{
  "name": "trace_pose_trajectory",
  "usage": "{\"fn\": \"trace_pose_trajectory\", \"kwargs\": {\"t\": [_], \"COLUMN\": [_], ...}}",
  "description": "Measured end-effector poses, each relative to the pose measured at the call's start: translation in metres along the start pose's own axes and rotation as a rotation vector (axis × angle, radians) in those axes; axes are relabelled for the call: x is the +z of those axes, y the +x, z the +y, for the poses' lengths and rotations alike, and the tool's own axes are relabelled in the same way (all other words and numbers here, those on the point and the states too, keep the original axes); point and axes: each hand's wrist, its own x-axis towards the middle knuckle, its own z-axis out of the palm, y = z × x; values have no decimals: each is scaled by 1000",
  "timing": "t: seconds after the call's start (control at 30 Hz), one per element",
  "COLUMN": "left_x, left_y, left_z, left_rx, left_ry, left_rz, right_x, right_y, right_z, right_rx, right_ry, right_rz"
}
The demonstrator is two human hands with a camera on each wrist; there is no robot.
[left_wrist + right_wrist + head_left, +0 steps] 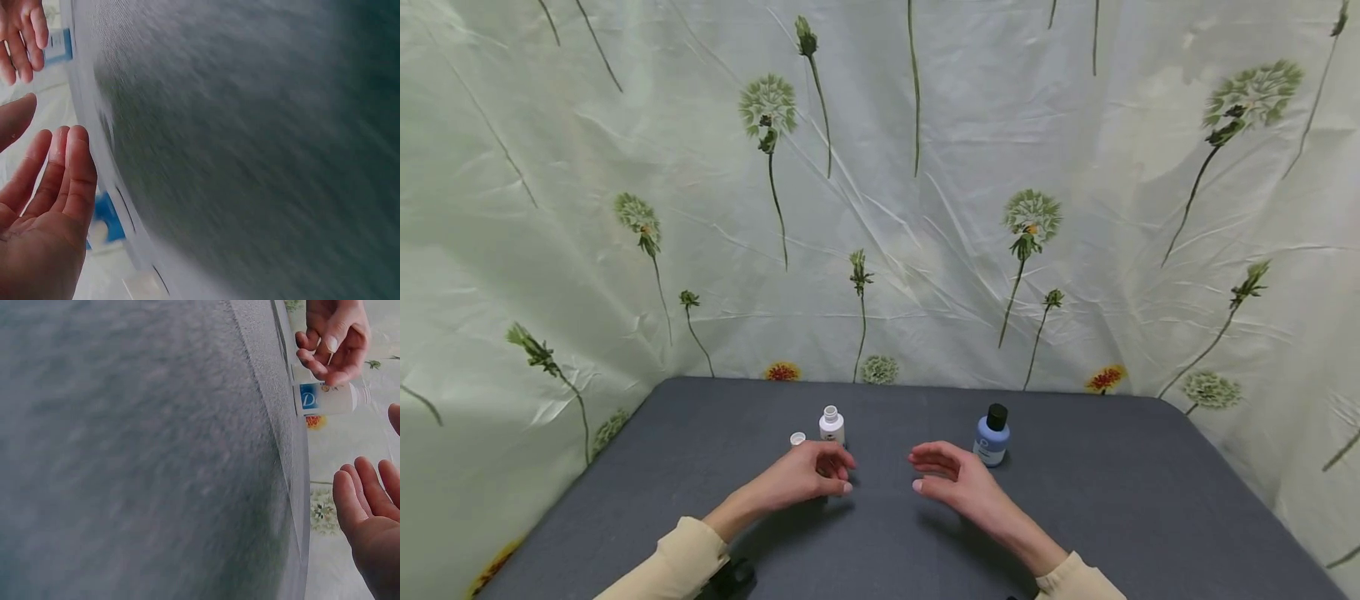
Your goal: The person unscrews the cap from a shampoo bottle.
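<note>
Both hands hover over the dark table with fingers loosely bent and nothing held. My left hand (811,477) is left of centre, palm turned inward. Just behind it stands a white bottle (831,423) with an uncovered neck; its blue label (308,397) shows in the right wrist view. A small white cap-like piece (797,437) sits left of that bottle, its lower part hidden by my left hand. Facing the left hand across a gap is my right hand (958,482). Behind and to its right, a blue bottle (991,442) stands upright with a black cap (997,416) on.
The dark grey table (910,550) reaches back to a pale hanging cloth (895,208) printed with dandelions, which also runs along both sides. A black object (733,577) lies near the left sleeve at the front edge of the view.
</note>
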Motion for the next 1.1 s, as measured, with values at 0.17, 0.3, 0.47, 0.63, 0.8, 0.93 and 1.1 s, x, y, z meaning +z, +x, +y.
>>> {"fn": "trace_pose_trajectory", "kwargs": {"t": [0.17, 0.3, 0.47, 0.63, 0.8, 0.93, 1.1], "left_x": [12, 22, 33, 41, 49, 54, 58], "left_y": [13, 22, 33, 46, 63, 74, 85], "left_z": [7, 11, 17, 25, 35, 41, 43], "left_rx": [36, 68, 74, 52, 59, 60, 66], "left_ry": [28, 34, 11, 28, 51, 48, 46], "left_rz": [-19, -17, -19, -16, -15, -8, 3], "right_x": [-8, -16, -29, -46, -62, -74, -88], "right_y": [-10, -17, -28, -39, -47, -50, -51], "right_z": [1, 2, 6, 10, 10, 10, 13], "right_rx": [5, 25, 46, 51, 101, 122, 111], "right_ry": [-3, -6, -24, -46, -90, -113, -163], "right_rz": [8, 19, 56, 85, 134, 167, 212]}}
